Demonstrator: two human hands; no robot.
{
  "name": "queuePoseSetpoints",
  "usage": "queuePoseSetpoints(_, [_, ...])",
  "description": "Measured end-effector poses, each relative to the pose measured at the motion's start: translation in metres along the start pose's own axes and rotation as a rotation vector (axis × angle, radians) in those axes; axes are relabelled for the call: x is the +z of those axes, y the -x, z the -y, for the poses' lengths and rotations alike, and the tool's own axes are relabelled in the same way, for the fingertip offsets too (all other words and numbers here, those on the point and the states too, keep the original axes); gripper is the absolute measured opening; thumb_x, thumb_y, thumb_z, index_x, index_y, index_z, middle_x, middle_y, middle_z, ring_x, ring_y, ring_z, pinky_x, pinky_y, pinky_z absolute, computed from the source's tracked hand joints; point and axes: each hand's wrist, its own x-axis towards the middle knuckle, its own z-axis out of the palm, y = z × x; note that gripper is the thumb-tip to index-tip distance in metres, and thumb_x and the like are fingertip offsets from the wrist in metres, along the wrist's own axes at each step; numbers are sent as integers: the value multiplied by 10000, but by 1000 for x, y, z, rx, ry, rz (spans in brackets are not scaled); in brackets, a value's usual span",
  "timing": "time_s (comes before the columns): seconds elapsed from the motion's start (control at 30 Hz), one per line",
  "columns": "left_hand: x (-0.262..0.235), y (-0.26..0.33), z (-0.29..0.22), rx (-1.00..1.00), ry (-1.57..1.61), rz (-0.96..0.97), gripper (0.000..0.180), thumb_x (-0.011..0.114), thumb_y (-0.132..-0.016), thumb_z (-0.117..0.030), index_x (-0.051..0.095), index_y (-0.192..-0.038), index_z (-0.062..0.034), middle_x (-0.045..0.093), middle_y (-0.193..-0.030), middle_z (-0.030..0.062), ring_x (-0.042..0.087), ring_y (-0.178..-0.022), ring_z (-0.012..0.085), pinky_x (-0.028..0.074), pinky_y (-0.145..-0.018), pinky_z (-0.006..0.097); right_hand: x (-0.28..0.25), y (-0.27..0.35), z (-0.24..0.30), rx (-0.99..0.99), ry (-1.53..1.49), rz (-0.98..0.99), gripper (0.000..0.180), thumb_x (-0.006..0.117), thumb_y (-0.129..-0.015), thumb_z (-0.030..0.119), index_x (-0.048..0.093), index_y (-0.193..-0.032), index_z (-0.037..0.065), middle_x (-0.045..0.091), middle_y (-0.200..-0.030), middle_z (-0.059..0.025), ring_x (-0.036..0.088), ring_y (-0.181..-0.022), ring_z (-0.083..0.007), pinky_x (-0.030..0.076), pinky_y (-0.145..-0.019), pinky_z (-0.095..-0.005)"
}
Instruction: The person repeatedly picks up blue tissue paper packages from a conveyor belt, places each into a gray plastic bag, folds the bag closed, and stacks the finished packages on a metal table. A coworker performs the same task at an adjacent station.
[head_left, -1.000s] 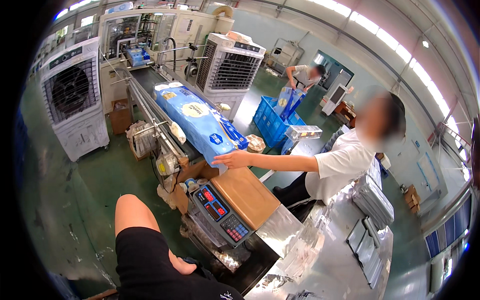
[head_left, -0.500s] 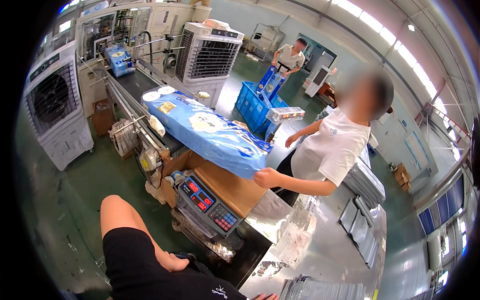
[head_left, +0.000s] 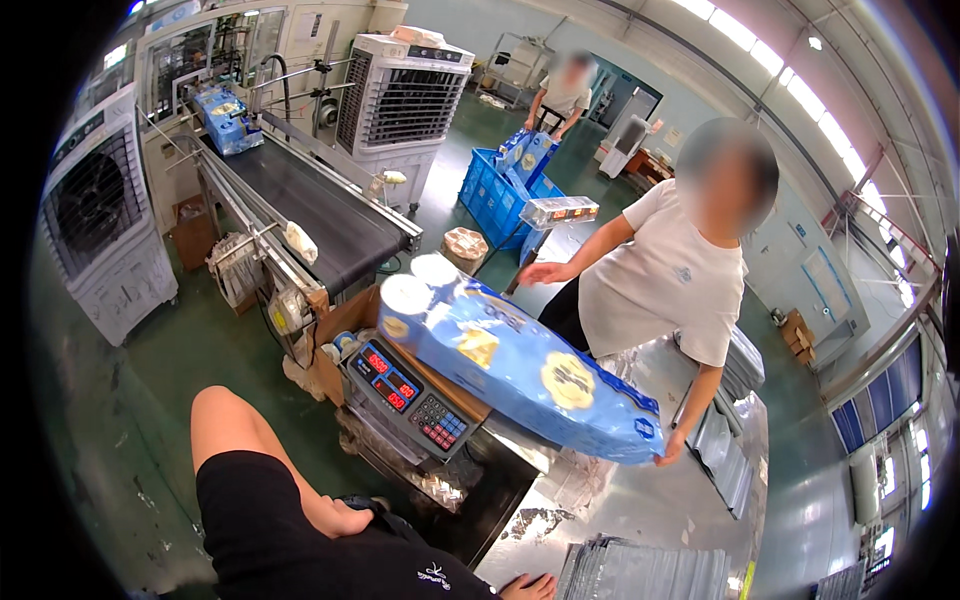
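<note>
My left hand [head_left: 345, 518] rests on my thigh by the black shorts and holds nothing. At the bottom edge, only the fingers of my right hand [head_left: 525, 585] show, lying on the steel table [head_left: 650, 510]. In front of me a co-worker in a white T-shirt [head_left: 665, 285] holds a long blue pack of paper rolls [head_left: 520, 370] slanted over the weighing scale [head_left: 410, 395]. One of the co-worker's hands [head_left: 668, 455] grips the pack's near end. The other [head_left: 545, 272] hovers beside its far end.
A black conveyor belt [head_left: 310, 205] runs back to a machine, carrying another blue pack [head_left: 225, 115]. Two air coolers [head_left: 100, 220] [head_left: 405, 100] flank it. An open cardboard box [head_left: 345, 320] sits by the scale. Blue crates [head_left: 495, 195] and a second person [head_left: 565, 90] are behind. Stacked grey bags [head_left: 640, 575] lie on the table.
The co-worker has pulled the blue pack off the conveyor end, across the scale, toward the steel table. My hands have stayed about where they were.
</note>
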Motion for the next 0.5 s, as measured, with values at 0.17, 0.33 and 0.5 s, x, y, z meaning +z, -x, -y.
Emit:
queuePoseSetpoints(0.17, [-4, 5, -1, 34, -17, 46, 835, 486, -749, -608, 465, -1347, -26, 385, -1380, 161, 338, -1321, 330, 283, -1083, 454, -8, 0, 3, 36, 8, 46, 510, 489, -904, 402, 549, -1279, 62, 549, -1310, -143, 484, -1203, -340, 343, -1034, -482])
queuePoseSetpoints(0.33, [2, -4, 0, 26, -29, -6, 802, 497, -746, -619, 523, -1314, -53, 435, -1370, 143, 385, -1303, 304, 303, -1077, 431, -9, 0, 7, 44, 33, 61, 507, 477, -904, 401, 543, -1293, 82, 543, -1320, -136, 484, -1205, -336, 346, -1028, -476])
queuePoseSetpoints(0.5, [-11, 2, 2, 99, -42, 90, 826, 495, -755, -613, 491, -1337, -26, 423, -1399, 166, 370, -1315, 317, 301, -1076, 428, 9, 4, 3, 21, 38, -48, 492, 533, -869, 413, 593, -1234, 89, 582, -1268, -119, 503, -1175, -330, 358, -1019, -473])
